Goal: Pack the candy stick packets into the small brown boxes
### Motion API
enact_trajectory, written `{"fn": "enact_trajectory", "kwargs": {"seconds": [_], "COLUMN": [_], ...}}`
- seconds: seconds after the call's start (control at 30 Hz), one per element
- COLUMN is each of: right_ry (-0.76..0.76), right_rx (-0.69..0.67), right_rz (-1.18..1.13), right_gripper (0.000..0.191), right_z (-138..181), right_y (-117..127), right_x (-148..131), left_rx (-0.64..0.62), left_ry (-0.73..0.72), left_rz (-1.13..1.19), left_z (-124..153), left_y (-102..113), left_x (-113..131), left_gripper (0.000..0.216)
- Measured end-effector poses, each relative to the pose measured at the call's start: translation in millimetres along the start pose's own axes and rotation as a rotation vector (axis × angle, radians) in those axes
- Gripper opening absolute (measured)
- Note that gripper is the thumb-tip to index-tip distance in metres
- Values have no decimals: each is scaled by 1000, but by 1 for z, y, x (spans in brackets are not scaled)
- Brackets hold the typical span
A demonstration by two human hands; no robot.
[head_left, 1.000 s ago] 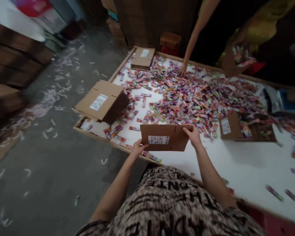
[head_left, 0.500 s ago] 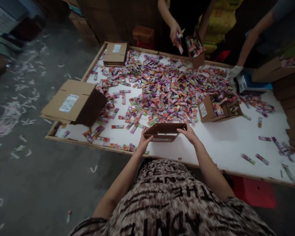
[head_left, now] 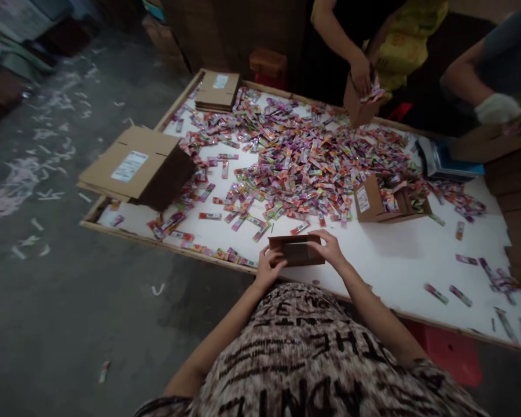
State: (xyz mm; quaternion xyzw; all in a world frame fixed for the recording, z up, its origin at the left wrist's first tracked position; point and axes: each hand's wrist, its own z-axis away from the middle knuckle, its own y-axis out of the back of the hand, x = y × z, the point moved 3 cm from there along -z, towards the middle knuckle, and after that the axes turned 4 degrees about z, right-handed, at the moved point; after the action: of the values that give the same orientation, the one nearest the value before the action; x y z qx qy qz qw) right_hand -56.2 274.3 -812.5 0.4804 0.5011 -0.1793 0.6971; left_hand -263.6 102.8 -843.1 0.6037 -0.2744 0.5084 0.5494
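Note:
Close to my body, at the table's near edge, a small brown cardboard box [head_left: 296, 253] is held between my hands. My left hand [head_left: 270, 267] grips its left end, thumb and fingers bent over the wall. At the other end my right hand [head_left: 329, 248] pinches the right side, fingertips reaching over the upper edge. The box's inside faces up toward me and I make out no packets in it. Just beyond it lies a wide heap of small colourful stick packets [head_left: 304, 156] on the white tabletop [head_left: 386, 249].
Flattened cartons with a label [head_left: 130, 165] overhang the table's left edge; another carton stack [head_left: 217, 91] is behind. A divided box of packets [head_left: 391, 200] stands right of the heap. Across the table, one co-worker's hand [head_left: 362, 75] is in a box; another's gloved hand [head_left: 498, 108] is farther right.
My hands have shifted the box slightly nearer to me and tipped it, so more of its inside shows. One co-worker's hand has moved into a box; the gloved hand has lifted rightward off the table.

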Motion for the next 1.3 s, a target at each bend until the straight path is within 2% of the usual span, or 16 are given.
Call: {"fn": "enact_trajectory", "kwargs": {"seconds": [0.13, 0.2, 0.27, 0.33, 0.4, 0.5, 0.57, 0.73, 0.83, 0.9, 0.93, 1.0, 1.07, 1.13, 1.23, 1.3], "right_ry": [141, 174, 242, 333, 404, 412, 389, 347, 315, 210, 123, -124, -438, -775, -1199, -1337], "right_rx": [0, -17, -90, -170, -205, -192, -189, -154, -139, -131, -134, -72, 109, 307, 371, 371], "right_rz": [209, 271, 316, 377, 431, 466, 495, 529, 394, 237, 134, -88, -280, -374, -362, -320], "right_gripper": [20, 18, 19, 20, 21, 23, 26, 34, 34, 33, 33, 30, 32, 44, 63, 69], "right_z": [24, 41, 56, 69, 77, 81, 82, 87, 81, 64, 52, 25, 3, -8, -12, -22], "right_y": [3, 1, -7, -17, -28, -40, -47, -55, -50, -39, -31, -11, 12, 31, 39, 39], "right_x": [-23, -25, -26, -26, -24, -14, -7, -2, -7, -6, -2, 15, 45, 83, 138, 169], "left_rx": [358, 436, 316, 30, -262, -536, -608, -657, -726, -806, -842, -863, -763, -514, 86, 472], "left_ry": [55, 10, -98, -265, -420, -532, -553, -514, -580, -628, -627, -562, -382, -89, 395, 640], "left_rz": [43, -45, -213, -372, -474, -586, -663, -718, -669, -687, -707, -724, -685, -549, -168, 96], "left_z": [6, 9, 7, -1, -11, -29, -37, -35, -32, -39, -47, -70, -99, -123, -122, -98], "left_y": [-5, -1, 3, -1, -8, -21, -27, -29, -26, -28, -30, -28, -10, 35, 143, 210], "left_x": [4, 10, 19, 29, 38, 47, 50, 50, 51, 54, 56, 58, 51, 27, -35, -80], "left_gripper": [36, 44, 38, 20, 15, 17, 17, 26, 73, 109, 118, 119, 109, 105, 99, 89]}}
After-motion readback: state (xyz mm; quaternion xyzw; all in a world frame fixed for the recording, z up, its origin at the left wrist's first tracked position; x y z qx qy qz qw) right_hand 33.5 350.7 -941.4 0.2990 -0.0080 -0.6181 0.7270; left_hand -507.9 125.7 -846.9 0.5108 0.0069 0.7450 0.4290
